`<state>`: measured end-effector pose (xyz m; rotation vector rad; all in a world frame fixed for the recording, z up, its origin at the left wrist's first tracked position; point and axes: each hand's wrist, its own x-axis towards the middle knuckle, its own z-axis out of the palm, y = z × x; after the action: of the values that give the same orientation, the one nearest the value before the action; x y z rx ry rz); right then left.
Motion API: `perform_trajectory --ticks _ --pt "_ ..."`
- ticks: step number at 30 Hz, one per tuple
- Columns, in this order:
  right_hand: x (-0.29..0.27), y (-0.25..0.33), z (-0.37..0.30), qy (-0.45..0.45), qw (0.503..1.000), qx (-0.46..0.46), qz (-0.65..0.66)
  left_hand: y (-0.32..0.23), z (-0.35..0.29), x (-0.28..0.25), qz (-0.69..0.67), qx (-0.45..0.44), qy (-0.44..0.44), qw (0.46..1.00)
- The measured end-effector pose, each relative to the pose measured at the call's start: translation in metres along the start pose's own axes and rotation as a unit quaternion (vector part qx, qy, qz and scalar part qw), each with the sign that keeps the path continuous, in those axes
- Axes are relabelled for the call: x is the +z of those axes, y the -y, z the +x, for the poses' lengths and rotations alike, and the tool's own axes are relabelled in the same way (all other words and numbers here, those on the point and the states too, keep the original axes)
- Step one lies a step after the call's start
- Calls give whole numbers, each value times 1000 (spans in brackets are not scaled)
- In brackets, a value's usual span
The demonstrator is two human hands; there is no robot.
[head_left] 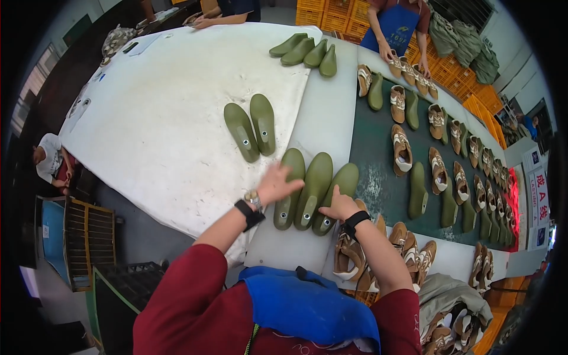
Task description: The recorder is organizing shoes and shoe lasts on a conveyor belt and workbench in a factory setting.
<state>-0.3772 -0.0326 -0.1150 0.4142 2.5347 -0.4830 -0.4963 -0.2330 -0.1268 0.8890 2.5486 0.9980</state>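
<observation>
Three green shoe lasts lie side by side, soles up, on the white tabletop (278,251) in front of me: a left one (290,204), a middle one (313,189) and a right one (346,177). My left hand (278,184), slightly blurred, is over the left last with its fingers apart. Around the right last's middle, my right hand (342,207) has its thumb and forefinger closed. Two more lasts (251,130) rest as a pair on the white cloth to the left. Both wrists wear black bands, and the left also has a watch.
A green conveyor belt (373,183) on the right carries rows of brown-and-white shoes and green lasts. Brown shoes (408,245) crowd beside my right forearm. Several lasts (305,52) stand at the far cloth edge. A co-worker in a blue apron (393,29) handles shoes across the belt.
</observation>
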Motion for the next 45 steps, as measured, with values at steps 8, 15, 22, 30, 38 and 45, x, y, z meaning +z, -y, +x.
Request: perform_trajectory --ticks 8,15,22,30,38,45 --pt "11 1 3 -50 998 21 30 62 107 -47 106 -304 -137 937" --pt "2 7 -3 -16 997 45 55 75 147 -46 87 -339 -131 928" --pt "9 7 -11 -92 991 52 78 98 66 -57 149 -196 -157 956" --pt "15 -14 -31 -123 979 27 158 64 -82 -23 179 -18 -178 967" --pt "-6 -39 -30 -81 966 37 243 40 -113 -26 163 -50 -145 975" --pt "-67 -137 -1 -106 810 118 565 43 -104 -22 203 -47 -167 964"
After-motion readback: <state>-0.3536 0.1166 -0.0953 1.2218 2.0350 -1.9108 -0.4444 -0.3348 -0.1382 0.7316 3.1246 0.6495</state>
